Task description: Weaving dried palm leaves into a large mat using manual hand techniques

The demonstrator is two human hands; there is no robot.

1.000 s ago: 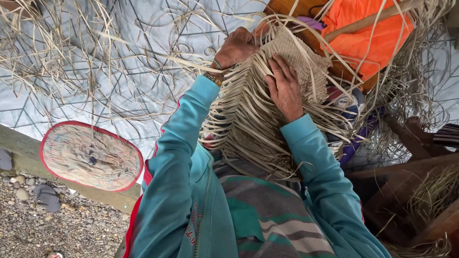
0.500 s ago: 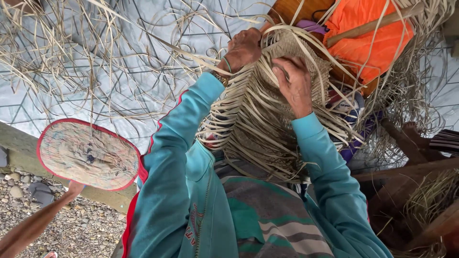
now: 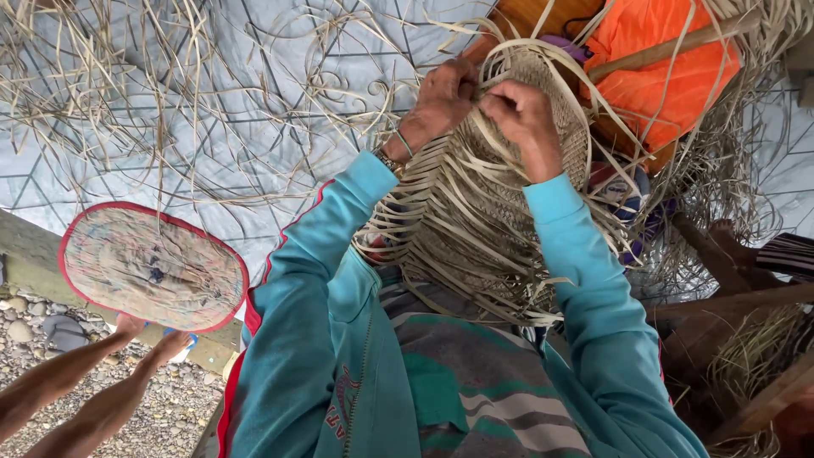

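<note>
Both hands are now pinching together at the top rim of the half-woven straw mat (image 3: 543, 110) on the lap: the right hand (image 3: 526, 119) has lifted off its face, meeting the left hand (image 3: 441, 97) on one loose strip.

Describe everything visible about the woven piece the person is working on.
The woven piece is a pale tan mat of flat, dry plant strips, tightly plaited at its far end, with long loose strips trailing toward the person's lap. It lies tilted over the knees. The left hand and right hand both pinch strips at its top edge.
</note>
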